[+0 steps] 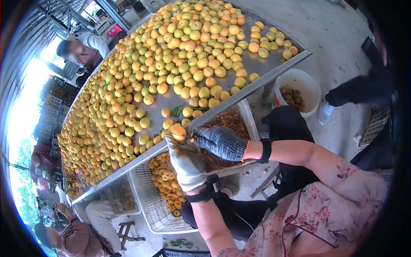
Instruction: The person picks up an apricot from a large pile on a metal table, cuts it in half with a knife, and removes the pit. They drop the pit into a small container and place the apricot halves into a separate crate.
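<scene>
My left hand (185, 162), in a whitish glove, is closed on a yellow-orange apricot (177, 132) at the near edge of the metal table (257, 83). Beside it my right hand (220, 142), in a dark grey knitted glove, is closed around a small, thin knife-like tool (191, 138), mostly hidden by the fingers and pointing at the apricot. Whole apricots (171, 64) cover much of the tabletop. Below my left hand, a white plastic crate (145, 205) holds opened apricot pieces (163, 184). Brown pits (233, 118) fill a container under my right hand.
A white bucket (312, 83) with some fruit stands on the floor at right. Across the table sits one person (90, 47); another person (81, 237) sits at lower left near a second crate (122, 197). Someone's dark-clad leg (359, 90) is at far right.
</scene>
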A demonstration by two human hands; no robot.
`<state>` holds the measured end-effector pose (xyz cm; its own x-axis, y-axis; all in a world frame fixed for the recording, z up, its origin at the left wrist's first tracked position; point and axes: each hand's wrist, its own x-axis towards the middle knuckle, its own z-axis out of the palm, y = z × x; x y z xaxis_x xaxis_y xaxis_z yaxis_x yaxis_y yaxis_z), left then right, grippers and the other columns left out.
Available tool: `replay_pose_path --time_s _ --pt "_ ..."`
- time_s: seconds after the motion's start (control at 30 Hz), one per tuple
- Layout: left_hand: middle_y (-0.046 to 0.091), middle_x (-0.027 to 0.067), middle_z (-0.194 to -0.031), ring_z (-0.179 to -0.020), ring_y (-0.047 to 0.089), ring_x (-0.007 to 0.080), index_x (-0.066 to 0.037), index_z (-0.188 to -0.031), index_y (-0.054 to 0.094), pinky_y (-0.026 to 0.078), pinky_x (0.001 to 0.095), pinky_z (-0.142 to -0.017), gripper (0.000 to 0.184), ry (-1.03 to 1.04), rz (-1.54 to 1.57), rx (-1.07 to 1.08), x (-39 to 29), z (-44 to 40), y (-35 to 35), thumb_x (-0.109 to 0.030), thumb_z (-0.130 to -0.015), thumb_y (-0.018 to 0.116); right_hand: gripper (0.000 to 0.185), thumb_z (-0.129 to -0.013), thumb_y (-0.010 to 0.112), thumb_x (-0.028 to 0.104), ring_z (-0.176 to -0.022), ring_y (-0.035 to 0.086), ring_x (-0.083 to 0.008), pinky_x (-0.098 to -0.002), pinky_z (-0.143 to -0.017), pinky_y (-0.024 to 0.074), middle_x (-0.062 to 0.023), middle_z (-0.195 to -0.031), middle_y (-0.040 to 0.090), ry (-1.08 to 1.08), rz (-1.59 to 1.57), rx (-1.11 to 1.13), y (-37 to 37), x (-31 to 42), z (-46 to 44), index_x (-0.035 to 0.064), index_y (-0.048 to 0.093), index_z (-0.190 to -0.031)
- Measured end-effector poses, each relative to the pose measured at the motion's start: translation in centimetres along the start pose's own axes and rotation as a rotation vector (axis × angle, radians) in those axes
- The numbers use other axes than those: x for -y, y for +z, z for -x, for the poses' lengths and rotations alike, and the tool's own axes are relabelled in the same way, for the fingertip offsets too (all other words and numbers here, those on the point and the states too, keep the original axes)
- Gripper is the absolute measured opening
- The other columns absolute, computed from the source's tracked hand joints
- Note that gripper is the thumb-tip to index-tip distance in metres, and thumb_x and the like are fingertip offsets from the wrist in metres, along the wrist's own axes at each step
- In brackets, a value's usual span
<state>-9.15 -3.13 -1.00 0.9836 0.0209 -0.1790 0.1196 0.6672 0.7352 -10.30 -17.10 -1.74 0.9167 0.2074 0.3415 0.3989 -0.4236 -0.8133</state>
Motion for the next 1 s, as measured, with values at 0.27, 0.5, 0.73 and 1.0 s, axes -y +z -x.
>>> replay_pose_path --time_s 0.27,0.5,0.73,1.0 --pt "0.061 0.0039 -0.104 -0.091 0.055 0.0137 -0.005 -0.118 0.053 0.042 0.0277 -0.077 0.041 0.024 0.04 0.069 0.8 -0.5 0.4 -0.039 -0.098 0.045 0.029 -0.093 0.054 0.031 -0.08 0.06 -0.039 -0.046 -0.07 0.0461 -0.0192 -0.082 0.063 0.034 -0.113 -0.035 0.6 -0.6 -0.3 0.0029 0.062 -0.097" --pt "0.057 0.0055 -0.111 -0.095 0.055 0.0117 -0.002 -0.123 0.05 0.044 0.0239 -0.08 0.03 0.126 -0.245 0.083 0.1 0.1 1.2 -0.019 -0.098 0.045 0.03 -0.094 0.052 0.03 -0.08 0.06 -0.038 -0.0447 -0.07 0.0461 -0.0185 -0.084 0.064 0.05 -0.142 -0.051 -0.6 0.0 -0.9 0.0016 0.061 -0.096" --pt "0.059 0.0081 -0.113 -0.102 0.056 0.0199 -0.003 -0.122 0.05 0.045 0.0351 -0.09 0.047 0.08 -0.093 0.079 1.6 -0.8 0.7 -0.042 -0.096 0.05 0.032 -0.095 0.05 0.033 -0.077 0.06 -0.0383 -0.0458 -0.067 0.046 -0.0184 -0.081 0.063 0.038 -0.041 -0.037 -0.2 -1.1 -1.0 0.0033 0.062 -0.094" --pt "0.061 0.01 -0.1 -0.095 0.057 0.0228 -0.004 -0.111 0.054 0.044 0.0392 -0.092 0.051 0.093 0.216 0.011 0.0 -2.4 0.3 -0.051 -0.093 0.048 0.027 -0.091 0.058 0.029 -0.072 0.06 -0.037 -0.0429 -0.062 0.0472 -0.0188 -0.081 0.062 0.064 0.033 0.107 0.1 -2.5 0.6 0.003 0.063 -0.089"
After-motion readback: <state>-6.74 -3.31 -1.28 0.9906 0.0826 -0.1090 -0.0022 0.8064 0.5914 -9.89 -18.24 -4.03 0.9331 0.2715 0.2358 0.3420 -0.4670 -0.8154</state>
